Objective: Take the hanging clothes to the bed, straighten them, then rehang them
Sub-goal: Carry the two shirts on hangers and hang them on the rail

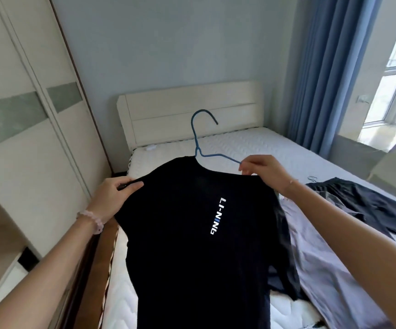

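Note:
A black T-shirt [182,233] with white lettering is held up over the bed [251,143]. A blue wire hanger [198,138] sits partly in its neck, hook up, with its right arm bare outside the collar. My left hand [114,193] pinches the shirt's left shoulder. My right hand [263,172] grips the right shoulder seam and the hanger's exposed right arm. The shirt's lower part drapes down toward me and hides the mattress below it.
A pale lilac garment [323,257] and a dark garment [363,205] lie on the mattress at right, with a metal hook [312,178] beside them. A white sliding-door wardrobe [26,138] stands at left. Blue curtain [323,79] and window are at right.

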Demonstrator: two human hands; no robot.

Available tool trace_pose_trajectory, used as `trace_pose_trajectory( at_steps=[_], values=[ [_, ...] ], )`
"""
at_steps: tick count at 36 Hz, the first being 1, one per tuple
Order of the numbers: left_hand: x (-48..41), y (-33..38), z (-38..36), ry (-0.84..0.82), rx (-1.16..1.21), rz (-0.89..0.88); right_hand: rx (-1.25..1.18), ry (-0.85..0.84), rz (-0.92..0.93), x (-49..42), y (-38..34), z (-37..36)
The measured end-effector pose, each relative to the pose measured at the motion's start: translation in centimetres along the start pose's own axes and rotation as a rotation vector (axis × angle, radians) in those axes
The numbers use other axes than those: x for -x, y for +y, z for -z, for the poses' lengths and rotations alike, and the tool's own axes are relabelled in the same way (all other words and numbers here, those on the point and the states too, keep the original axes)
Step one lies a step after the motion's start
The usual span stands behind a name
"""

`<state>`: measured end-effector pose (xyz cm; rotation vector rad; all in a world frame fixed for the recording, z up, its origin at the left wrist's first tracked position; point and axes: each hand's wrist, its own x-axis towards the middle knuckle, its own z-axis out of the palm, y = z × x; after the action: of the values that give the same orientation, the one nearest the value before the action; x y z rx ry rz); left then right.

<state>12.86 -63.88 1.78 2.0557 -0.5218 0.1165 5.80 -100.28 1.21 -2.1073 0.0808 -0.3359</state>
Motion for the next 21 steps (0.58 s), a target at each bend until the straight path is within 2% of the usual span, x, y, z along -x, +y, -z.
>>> trace_pose_trajectory(
  at_steps=[3, 9, 14, 17, 21],
  values=[
    [0.3, -0.7, -0.3, -0.021, 0.025, -0.007, 0.024, 0.049, -0.023, 2.1, -0.4, 1.4],
    [1.4, -1.5, -2.3, 0.073, 0.222, 0.050, 0.010, 0.198, -0.095, 5.4, 0.4, 4.2],
    [1.0, -1.2, -4.0, 0.053, 0.244, 0.044, 0.030, 0.236, -0.104, 7.4, 1.1, 6.8],
    [0.4, 0.7, -5.6, -0.018, 0.214, 0.008, 0.030, 0.271, -0.097, 8.3, 1.3, 8.8],
    [-0.2, 5.6, -9.1, -0.198, 0.017, -0.116, 0.037, 0.271, -0.095, 9.0, 2.1, 11.3]
  ],
)
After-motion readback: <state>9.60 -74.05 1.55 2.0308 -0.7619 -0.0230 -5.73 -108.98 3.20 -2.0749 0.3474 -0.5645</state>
